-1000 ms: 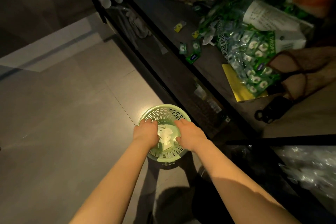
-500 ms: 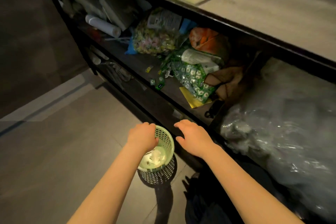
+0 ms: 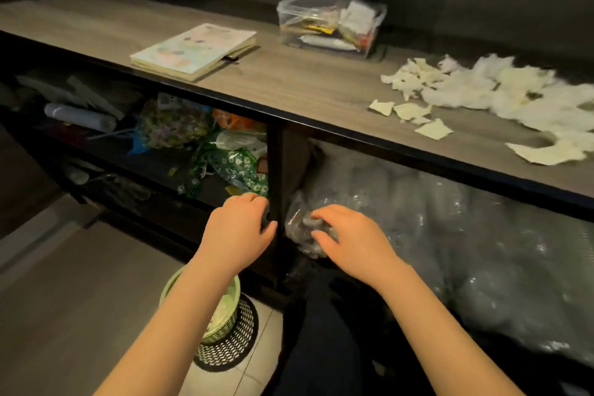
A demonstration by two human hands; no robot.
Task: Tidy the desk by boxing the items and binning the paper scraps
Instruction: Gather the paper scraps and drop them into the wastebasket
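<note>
The green bin [image 3: 225, 326] sits on the floor by the desk [image 3: 289, 83]. The left hand [image 3: 238, 231] and right hand [image 3: 352, 243] hang loosely curled in front of the desk, holding nothing. Paper scraps [image 3: 482, 96] lie on the desk's right end. The clear box [image 3: 331, 22] stands at its back.

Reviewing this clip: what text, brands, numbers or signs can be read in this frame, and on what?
Nothing is legible.
Cover of the notebook: printed, too blurred to read.
Print on the green snack bags: too small and blurred.
Wrappers inside the clear box: illegible.
</note>
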